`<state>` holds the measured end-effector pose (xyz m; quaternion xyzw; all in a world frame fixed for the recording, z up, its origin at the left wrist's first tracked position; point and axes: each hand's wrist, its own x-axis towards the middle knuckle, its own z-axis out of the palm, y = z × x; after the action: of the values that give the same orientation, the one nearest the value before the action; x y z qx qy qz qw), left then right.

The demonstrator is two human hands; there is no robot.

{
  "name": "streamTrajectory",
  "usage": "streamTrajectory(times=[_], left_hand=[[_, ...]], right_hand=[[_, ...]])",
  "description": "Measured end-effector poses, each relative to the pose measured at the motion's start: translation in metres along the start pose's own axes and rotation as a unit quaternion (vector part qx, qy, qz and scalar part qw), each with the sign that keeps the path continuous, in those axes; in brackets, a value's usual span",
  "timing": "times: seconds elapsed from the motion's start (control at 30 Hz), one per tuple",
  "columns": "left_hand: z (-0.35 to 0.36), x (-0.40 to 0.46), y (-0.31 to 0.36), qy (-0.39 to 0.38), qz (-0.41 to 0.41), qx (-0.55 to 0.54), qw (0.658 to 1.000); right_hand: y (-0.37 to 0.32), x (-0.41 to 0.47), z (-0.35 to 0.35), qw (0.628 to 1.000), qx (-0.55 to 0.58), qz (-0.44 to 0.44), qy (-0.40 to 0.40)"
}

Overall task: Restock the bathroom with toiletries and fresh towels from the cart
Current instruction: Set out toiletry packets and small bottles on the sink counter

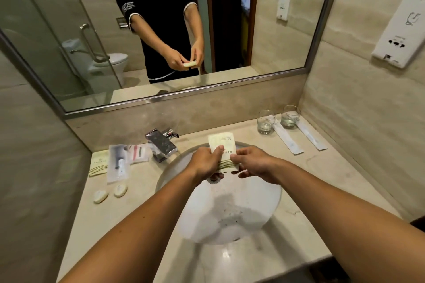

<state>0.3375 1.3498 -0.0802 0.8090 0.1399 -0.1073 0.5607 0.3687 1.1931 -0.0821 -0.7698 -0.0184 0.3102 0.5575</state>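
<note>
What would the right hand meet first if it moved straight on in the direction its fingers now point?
The right hand points leftward and pinches the paper sachet. Going straight on, it would most likely meet the left hand first, which holds the same sachet. Depth is unclear, so this is a judgement.

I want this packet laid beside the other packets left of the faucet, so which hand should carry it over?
Probably the left. Both hands pinch the packet over the sink, but the left hand is nearer the toiletries left of the faucet; the right hand would cross over.

left hand (pixel 205 162), right hand (pixel 251 164), fingers pinching, arms outstretched
</note>
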Motion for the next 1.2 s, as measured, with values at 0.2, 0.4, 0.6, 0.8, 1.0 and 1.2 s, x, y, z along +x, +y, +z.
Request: streamTrajectory(times=[0.2,0.4,0.6,0.8,1.0,1.2], left_hand=[[0.014,0.042,0.006,-0.073,0.001,0.043,0.996],[0.036,0.099,0.000,0.005,-0.012,0.037,0.999],[0.069,0.155,-0.011,0.030,-0.025,0.029,0.999],[0.101,0.199,-0.021,0.088,-0.025,0.037,0.995],[0.119,0.226,-0.029,0.063,0.049,0.191,0.978],[0.126,0.239,-0.030,0.079,0.051,0.262,0.961]], right_hand=[[0.001,0.041,-0.016,0.996,-0.029,-0.002,0.085],[0.011,0.089,-0.045,0.986,-0.036,-0.004,0.161],[0.028,0.138,-0.076,0.986,-0.035,0.014,0.163],[0.056,0.184,-0.099,0.984,-0.036,0.042,0.171],[0.067,0.220,-0.112,0.980,-0.026,0.068,0.184],[0.067,0.224,-0.108,0.977,-0.081,0.048,0.192]])
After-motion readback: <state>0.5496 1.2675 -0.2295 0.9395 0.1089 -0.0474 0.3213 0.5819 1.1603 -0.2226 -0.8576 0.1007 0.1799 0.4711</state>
